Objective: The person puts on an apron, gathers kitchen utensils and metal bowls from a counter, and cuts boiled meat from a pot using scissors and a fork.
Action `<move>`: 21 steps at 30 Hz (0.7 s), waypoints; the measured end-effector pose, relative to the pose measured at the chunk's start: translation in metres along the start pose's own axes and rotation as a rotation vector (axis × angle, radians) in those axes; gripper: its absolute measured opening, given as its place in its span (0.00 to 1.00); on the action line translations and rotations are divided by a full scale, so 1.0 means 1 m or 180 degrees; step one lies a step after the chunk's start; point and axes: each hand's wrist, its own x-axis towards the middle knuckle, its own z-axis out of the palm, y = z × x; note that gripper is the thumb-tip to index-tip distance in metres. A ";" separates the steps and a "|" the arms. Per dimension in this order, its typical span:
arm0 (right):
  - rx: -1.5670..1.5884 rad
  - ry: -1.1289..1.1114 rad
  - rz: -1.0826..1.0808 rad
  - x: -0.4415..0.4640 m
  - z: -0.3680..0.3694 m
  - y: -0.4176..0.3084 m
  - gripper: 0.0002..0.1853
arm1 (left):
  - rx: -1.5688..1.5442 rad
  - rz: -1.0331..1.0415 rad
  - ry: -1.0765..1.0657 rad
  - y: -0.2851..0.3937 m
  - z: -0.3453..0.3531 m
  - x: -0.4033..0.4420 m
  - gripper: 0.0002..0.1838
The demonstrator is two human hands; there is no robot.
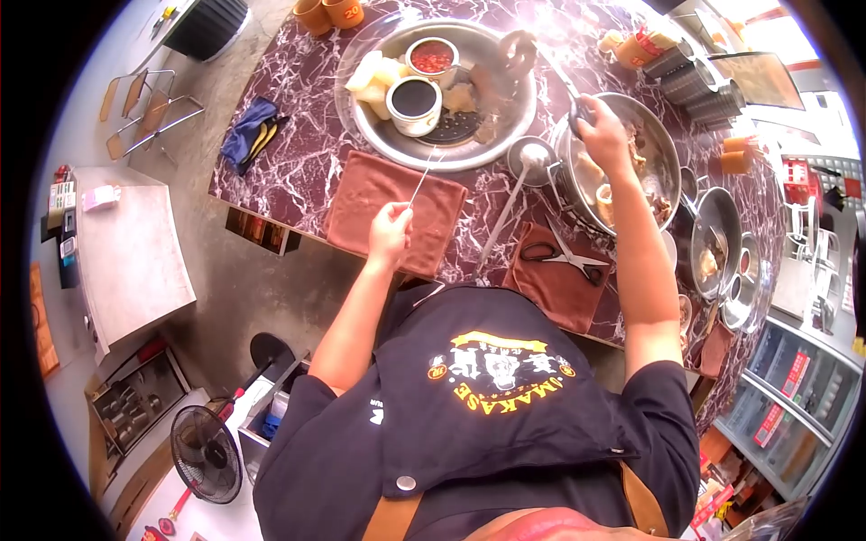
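My left hand (391,233) is closed round a long thin fork (419,184), its pronged tip near the rim of a large steel tray (494,155). My right hand (602,135) reaches over a steel pot (672,153) and grips a long metal tool with a dark handle (561,74); its exact kind is unclear. Beside that tool's far end is a blurred brown piece of food (518,52). On the tray stand a bowl of dark sauce (414,97) and a bowl of chopped red sauce (432,57), with pale slices (374,79) and brown pieces (458,97) around them.
Scissors (566,257) rest on a brown cloth (577,302); another brown cloth (356,194) lies under my left hand. A ladle (510,203) lies between tray and pot. A second pan (717,221) stands right, dark blue gloves (253,131) left, cups (343,13) at the back.
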 end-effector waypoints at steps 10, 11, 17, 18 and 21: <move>-0.1614 -0.1643 0.1152 0.037 0.062 -0.041 0.25 | -0.0098 0.0080 0.0246 -0.014 -0.054 -0.008 0.08; -0.1641 -0.1579 0.1082 0.036 0.059 -0.040 0.26 | -0.0097 0.0058 0.0273 -0.014 -0.056 -0.007 0.08; -0.1320 -0.0592 0.0751 -0.069 -0.029 -0.045 0.27 | 0.0101 0.0194 0.0169 -0.012 -0.041 0.019 0.08; -0.0943 -0.0415 0.0685 -0.096 -0.044 -0.044 0.27 | 0.0100 0.0262 0.0137 -0.012 -0.034 0.023 0.08; 0.0023 -0.0262 0.1433 -0.171 -0.081 -0.021 0.27 | 0.0380 0.0564 -0.0098 -0.006 -0.006 0.030 0.08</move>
